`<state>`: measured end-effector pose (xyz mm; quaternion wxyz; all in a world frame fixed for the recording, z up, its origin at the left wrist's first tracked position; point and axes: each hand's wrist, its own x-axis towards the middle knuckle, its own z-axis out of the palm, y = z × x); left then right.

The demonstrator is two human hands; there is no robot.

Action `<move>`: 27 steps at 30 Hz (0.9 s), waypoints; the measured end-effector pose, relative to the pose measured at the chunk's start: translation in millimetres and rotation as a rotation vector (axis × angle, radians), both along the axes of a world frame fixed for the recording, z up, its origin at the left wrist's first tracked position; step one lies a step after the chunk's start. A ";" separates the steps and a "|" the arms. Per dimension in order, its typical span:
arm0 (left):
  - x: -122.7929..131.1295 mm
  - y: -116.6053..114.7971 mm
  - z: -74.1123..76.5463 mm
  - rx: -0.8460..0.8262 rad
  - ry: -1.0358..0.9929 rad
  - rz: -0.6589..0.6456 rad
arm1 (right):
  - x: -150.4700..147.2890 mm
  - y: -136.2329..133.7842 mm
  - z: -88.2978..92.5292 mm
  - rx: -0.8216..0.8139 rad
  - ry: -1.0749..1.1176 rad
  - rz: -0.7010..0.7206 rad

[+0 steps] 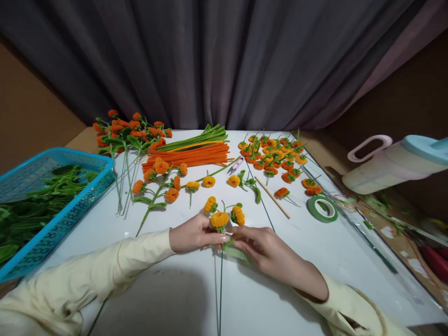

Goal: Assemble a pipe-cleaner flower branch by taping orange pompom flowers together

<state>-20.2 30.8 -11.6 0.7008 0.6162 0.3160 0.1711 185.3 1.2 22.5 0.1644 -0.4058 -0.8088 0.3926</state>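
My left hand [199,234] pinches the stem of a small spray of yellow-orange pipe-cleaner flowers [220,219] just below the blooms. A long thin wire stem [221,289] runs down from the pinch toward the front of the table. Close beside it, my right hand [264,247] has thumb and forefinger closed on a pale green strip of floral tape [236,252] at the stem. Its fingers partly hide the strip. Beyond the hands lie loose yellow flowers [209,181] and a finished-looking orange flower branch [154,200] with green leaves.
A blue basket [105,163] of green leaves stands left. Orange pipe cleaners [196,155], green pipe cleaners [199,138], small scissors [236,164] and many flower heads [269,154] lie behind. Rightward are a wooden stick [272,197], a tape roll [311,210] and a tumbler [381,170].
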 end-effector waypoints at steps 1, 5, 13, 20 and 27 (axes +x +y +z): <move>0.2 0.0 -0.1 0.009 0.005 0.003 | 0.1 0.1 -0.8 0.037 -0.003 0.024; 0.9 0.2 1.1 0.040 0.014 0.023 | 0.5 -2.1 -7.9 0.237 -0.065 0.111; 0.7 0.9 0.4 0.061 0.030 0.025 | 0.1 -3.0 -5.8 0.520 -0.179 0.247; 1.1 3.1 0.7 0.046 0.065 0.006 | -0.6 -1.2 -4.8 0.629 -0.213 0.285; 2.0 4.5 2.2 0.023 0.102 -0.009 | -1.8 3.4 -7.6 0.685 -0.267 0.295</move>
